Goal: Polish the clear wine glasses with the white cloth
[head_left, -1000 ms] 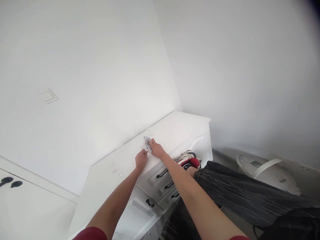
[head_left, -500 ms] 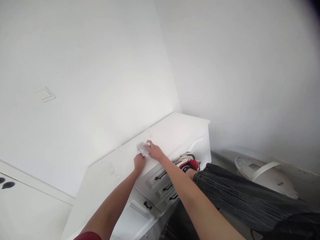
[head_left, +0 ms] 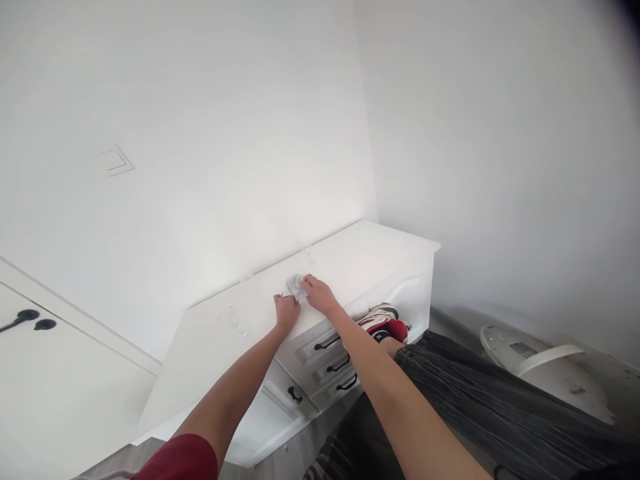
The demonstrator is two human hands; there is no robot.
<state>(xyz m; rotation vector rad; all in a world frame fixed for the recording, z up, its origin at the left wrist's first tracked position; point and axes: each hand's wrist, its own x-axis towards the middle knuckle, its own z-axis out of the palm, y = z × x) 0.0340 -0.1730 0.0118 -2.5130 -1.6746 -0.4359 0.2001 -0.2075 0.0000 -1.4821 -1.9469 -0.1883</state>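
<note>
At the far left, a black door handle (head_left: 25,317) lies well apart from the work. The white counter (head_left: 173,380) begins to the right of it, with small clear marks (head_left: 237,321) on its top that look like drops.

Next comes the left hand (head_left: 287,312), just beside the near edge of the white tissue (head_left: 296,287). For good control, this hand would best steady that edge with light pressure, since such a thin sheet probably tears if pulled hard. Its forearm slants up from the lower left, with the back of the hand upward and the fingers curled in; whether its grip is closed on the tissue cannot be told.

The crumpled tissue sits between the two hands, above or on the counter's top, toward the middle. To its right, the right hand (head_left: 319,293) has its grip closed on the tissue, thumb side hidden. A loose pinch and a relaxed wrist should serve best here; the forearm reaches in from the lower right, nearly straight, passing in front of a red-and-white shoe (head_left: 381,317).
</note>
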